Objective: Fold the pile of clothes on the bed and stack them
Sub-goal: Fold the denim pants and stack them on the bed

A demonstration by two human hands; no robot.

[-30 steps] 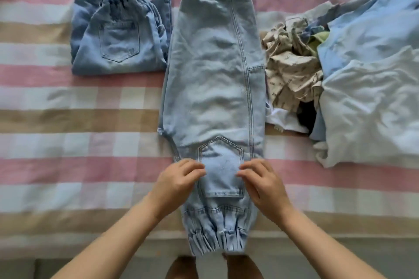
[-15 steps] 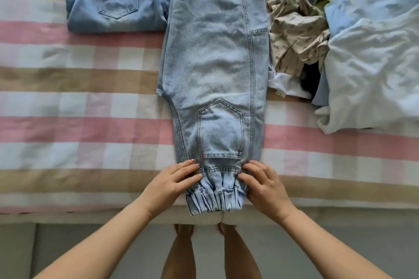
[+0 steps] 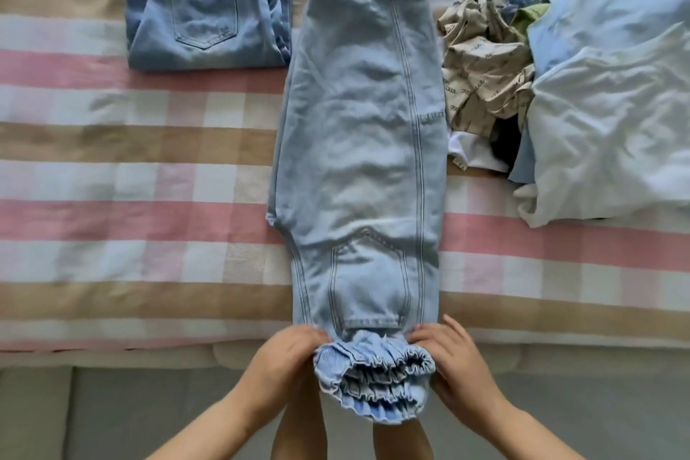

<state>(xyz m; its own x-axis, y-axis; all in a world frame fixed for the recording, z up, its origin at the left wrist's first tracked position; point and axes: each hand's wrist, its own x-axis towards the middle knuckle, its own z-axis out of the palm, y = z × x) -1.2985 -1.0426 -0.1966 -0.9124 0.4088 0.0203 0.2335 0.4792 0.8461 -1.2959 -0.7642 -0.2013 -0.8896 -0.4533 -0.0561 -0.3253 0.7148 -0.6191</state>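
Light-blue jeans (image 3: 362, 146), folded in half lengthwise, lie down the middle of the striped bed (image 3: 130, 175), waistband at the far end. Their gathered ankle cuffs (image 3: 373, 373) are raised off the bed's near edge. My left hand (image 3: 287, 358) grips the cuffs' left side and my right hand (image 3: 455, 362) grips the right side. A folded pair of jeans (image 3: 205, 7) sits at the far left. The unfolded pile (image 3: 582, 86) lies at the right: pale-blue and white garments and a crumpled beige printed piece (image 3: 481, 63).
The bed's near edge (image 3: 149, 351) runs across the bottom, with grey floor (image 3: 112, 414) below it. My legs (image 3: 298, 433) show under the cuffs. Bare striped cover lies left of the jeans.
Both hands slid from the knee patch down to the ankle cuffs and took hold; the cuffs are now lifted off the bed's edge.
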